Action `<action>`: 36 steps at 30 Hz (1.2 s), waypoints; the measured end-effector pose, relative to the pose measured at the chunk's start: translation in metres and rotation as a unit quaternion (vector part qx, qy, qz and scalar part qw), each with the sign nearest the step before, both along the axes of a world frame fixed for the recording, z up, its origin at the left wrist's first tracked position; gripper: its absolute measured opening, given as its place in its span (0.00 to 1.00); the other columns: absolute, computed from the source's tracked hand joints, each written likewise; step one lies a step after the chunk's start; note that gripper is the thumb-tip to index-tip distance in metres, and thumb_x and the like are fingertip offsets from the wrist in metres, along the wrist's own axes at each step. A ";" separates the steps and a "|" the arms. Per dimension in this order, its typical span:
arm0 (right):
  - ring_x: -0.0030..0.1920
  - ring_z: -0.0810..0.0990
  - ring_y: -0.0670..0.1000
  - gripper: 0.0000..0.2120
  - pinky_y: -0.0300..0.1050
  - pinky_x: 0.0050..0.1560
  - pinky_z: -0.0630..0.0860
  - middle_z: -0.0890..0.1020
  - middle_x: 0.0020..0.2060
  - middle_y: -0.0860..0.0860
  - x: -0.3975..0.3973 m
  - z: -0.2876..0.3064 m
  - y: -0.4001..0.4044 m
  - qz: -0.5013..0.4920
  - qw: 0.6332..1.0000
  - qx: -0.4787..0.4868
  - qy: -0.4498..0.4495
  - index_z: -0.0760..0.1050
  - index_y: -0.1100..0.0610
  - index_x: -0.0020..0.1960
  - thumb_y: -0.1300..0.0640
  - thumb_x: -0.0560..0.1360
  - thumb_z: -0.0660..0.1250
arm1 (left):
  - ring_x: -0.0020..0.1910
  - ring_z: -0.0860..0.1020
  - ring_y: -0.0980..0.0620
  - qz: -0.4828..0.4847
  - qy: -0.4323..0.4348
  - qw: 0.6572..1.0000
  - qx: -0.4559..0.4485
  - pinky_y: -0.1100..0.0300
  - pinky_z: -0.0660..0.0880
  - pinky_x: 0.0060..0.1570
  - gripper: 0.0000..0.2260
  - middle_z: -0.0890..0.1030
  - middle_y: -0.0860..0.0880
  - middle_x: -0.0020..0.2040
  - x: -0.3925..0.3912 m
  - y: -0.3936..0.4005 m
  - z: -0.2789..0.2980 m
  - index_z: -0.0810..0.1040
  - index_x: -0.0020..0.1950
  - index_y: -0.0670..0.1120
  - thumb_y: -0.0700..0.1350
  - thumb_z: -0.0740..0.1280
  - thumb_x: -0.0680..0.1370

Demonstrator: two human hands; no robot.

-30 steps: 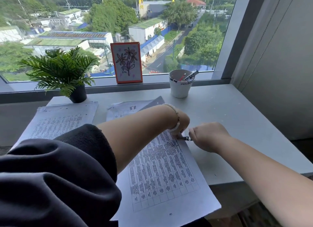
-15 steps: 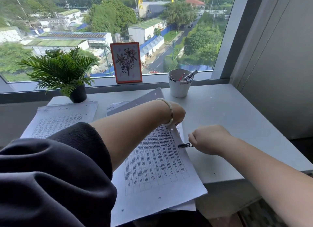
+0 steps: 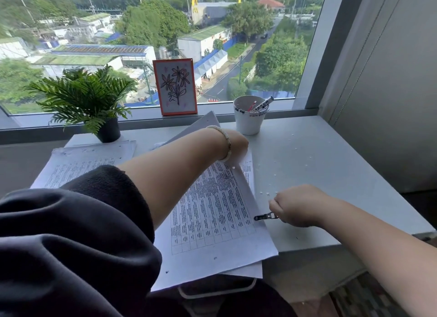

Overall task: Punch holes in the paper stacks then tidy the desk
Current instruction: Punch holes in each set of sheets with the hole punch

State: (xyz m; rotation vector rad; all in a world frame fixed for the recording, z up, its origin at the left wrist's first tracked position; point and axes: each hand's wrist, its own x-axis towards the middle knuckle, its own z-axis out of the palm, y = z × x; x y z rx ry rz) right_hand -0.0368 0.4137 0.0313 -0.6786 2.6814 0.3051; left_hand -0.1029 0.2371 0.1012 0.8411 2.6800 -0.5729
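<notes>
A stack of printed table sheets [image 3: 212,222] lies slanted in the middle of the grey desk [image 3: 331,174], its near end hanging over the front edge. My left hand [image 3: 236,144] reaches across it and grips the stack's far right corner, lifting the top sheets a little; its fingers are hidden. My right hand [image 3: 300,205] is closed round a small metal hole punch [image 3: 266,216], whose jaw sits on the stack's right edge. A second paper stack [image 3: 82,160] lies flat at the left. Small punched holes show along the sheets' edges.
White paper dots [image 3: 267,193] are scattered on the desk right of the stack. At the back stand a potted fern [image 3: 82,96], a red-framed flower drawing [image 3: 175,87] and a white cup [image 3: 248,118] holding markers. The window is behind, a grey wall at the right.
The punch in my right hand has moved down the stack's right edge toward me. My left hand went farther up, and the stack's far end lifted and its near end slid over the desk front.
</notes>
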 end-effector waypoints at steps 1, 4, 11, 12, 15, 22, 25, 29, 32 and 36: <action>0.40 0.69 0.56 0.18 0.43 0.31 0.59 0.67 0.31 0.48 0.000 0.000 0.001 0.006 1.000 0.002 0.000 0.62 0.54 0.33 0.53 0.80 0.47 | 0.36 0.67 0.48 0.004 -0.003 1.000 0.002 0.64 0.59 0.25 0.04 0.72 0.47 0.37 0.001 0.000 0.001 0.79 0.46 0.47 0.40 0.65 0.77; 0.38 0.68 0.56 0.17 0.43 0.30 0.57 0.67 0.31 0.49 0.001 0.001 0.003 0.016 1.000 0.000 0.007 0.62 0.55 0.33 0.53 0.80 0.47 | 0.39 0.71 0.49 0.022 -0.007 1.000 0.017 0.64 0.61 0.27 0.07 0.76 0.47 0.41 0.002 0.000 0.004 0.81 0.52 0.42 0.41 0.66 0.77; 0.42 0.72 0.58 0.21 0.45 0.40 0.66 0.77 0.39 0.53 0.006 -0.002 0.009 0.026 0.997 -0.022 0.074 0.64 0.54 0.35 0.50 0.81 0.44 | 0.50 0.74 0.51 -0.051 -0.064 0.996 -0.030 0.56 0.71 0.57 0.16 0.79 0.52 0.52 0.030 0.027 -0.017 0.76 0.62 0.50 0.50 0.69 0.75; 0.43 0.74 0.58 0.21 0.45 0.40 0.65 0.79 0.42 0.53 0.006 0.000 0.010 0.026 0.996 -0.024 0.081 0.65 0.54 0.36 0.49 0.82 0.44 | 0.52 0.74 0.51 -0.072 -0.078 0.994 -0.030 0.55 0.69 0.61 0.17 0.79 0.52 0.55 0.036 0.035 -0.020 0.75 0.63 0.50 0.51 0.68 0.75; 0.50 0.78 0.57 0.20 0.44 0.41 0.65 0.82 0.50 0.52 0.003 0.005 0.014 0.046 0.993 -0.020 0.107 0.70 0.51 0.41 0.47 0.82 0.44 | 0.47 0.72 0.54 -0.108 -0.094 0.990 -0.015 0.56 0.68 0.63 0.15 0.80 0.51 0.57 0.046 0.050 -0.025 0.77 0.62 0.49 0.52 0.65 0.78; 0.49 0.79 0.58 0.20 0.45 0.40 0.66 0.81 0.48 0.53 0.006 0.004 0.022 0.057 0.990 -0.009 0.129 0.69 0.52 0.40 0.48 0.82 0.44 | 0.46 0.72 0.56 -0.086 -0.107 0.990 0.029 0.68 0.61 0.31 0.13 0.81 0.52 0.56 0.048 0.055 -0.025 0.79 0.60 0.48 0.51 0.66 0.78; 0.46 0.77 0.58 0.21 0.45 0.40 0.67 0.82 0.47 0.53 0.007 0.002 0.024 0.056 0.990 -0.001 0.132 0.69 0.53 0.38 0.49 0.82 0.43 | 0.46 0.72 0.56 -0.075 -0.113 0.990 0.045 0.70 0.59 0.29 0.14 0.81 0.52 0.56 0.049 0.055 -0.028 0.79 0.60 0.48 0.51 0.67 0.77; 0.47 0.77 0.57 0.21 0.45 0.40 0.65 0.81 0.48 0.53 0.009 0.001 0.028 0.034 0.994 0.005 0.108 0.71 0.52 0.41 0.48 0.82 0.43 | 0.45 0.73 0.56 -0.065 -0.120 0.990 0.048 0.69 0.59 0.29 0.14 0.81 0.52 0.55 0.049 0.057 -0.030 0.79 0.61 0.48 0.51 0.67 0.77; 0.42 0.71 0.56 0.21 0.44 0.41 0.65 0.78 0.42 0.52 0.009 0.007 0.026 0.001 0.998 0.010 0.067 0.63 0.52 0.34 0.47 0.82 0.44 | 0.46 0.73 0.56 -0.072 -0.126 0.988 0.046 0.69 0.58 0.29 0.13 0.81 0.51 0.56 0.052 0.062 -0.034 0.79 0.60 0.48 0.50 0.66 0.78; 0.41 0.70 0.54 0.21 0.43 0.36 0.65 0.73 0.36 0.50 0.016 0.018 0.029 -0.077 0.997 0.002 0.014 0.65 0.53 0.35 0.47 0.82 0.45 | 0.45 0.72 0.55 -0.097 -0.106 0.988 0.049 0.69 0.58 0.28 0.13 0.81 0.51 0.55 0.053 0.066 -0.033 0.79 0.61 0.47 0.50 0.66 0.78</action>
